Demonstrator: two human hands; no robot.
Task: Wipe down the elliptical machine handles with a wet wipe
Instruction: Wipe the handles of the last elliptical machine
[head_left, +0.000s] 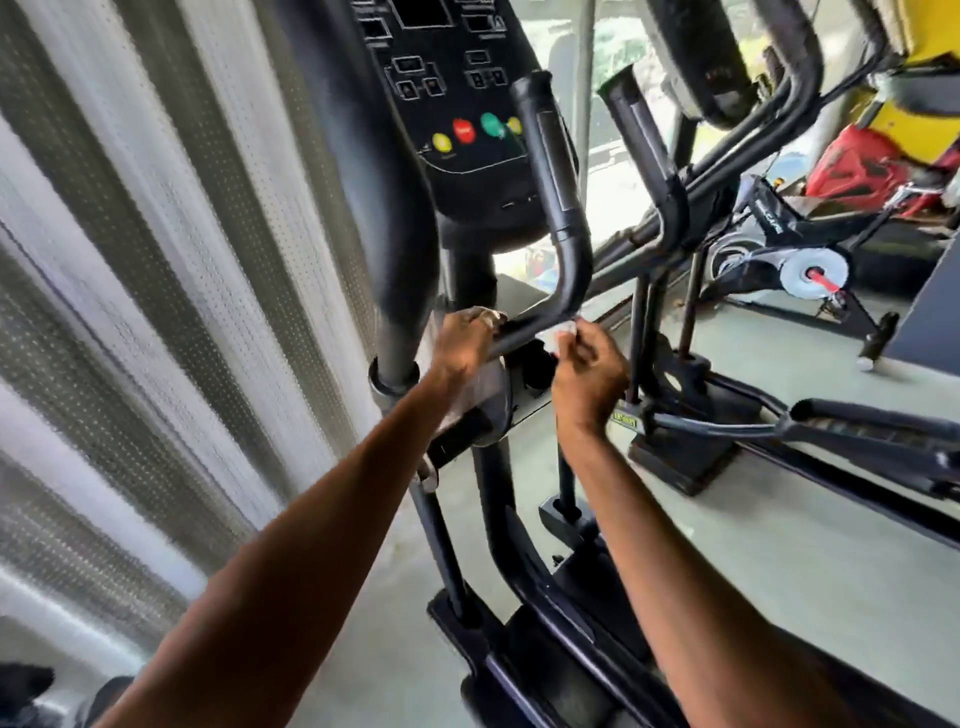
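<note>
The black elliptical handle (563, 228) rises in front of the console (462, 104) and bends down-left into a lower bar. My left hand (465, 340) grips that lower bar near its left end, and something pale shows under its fingers. Just right of it, my right hand (587, 371) pinches a small white wet wipe (561, 330) against the underside of the bar at the bend. A second black handle (644, 156) stands further right.
A ribbed grey curtain (171, 291) fills the left side. The elliptical's frame and pedal arms (841, 431) run across the grey floor on the right. An exercise bike (810, 260) and red equipment (872, 166) stand beyond, by a window.
</note>
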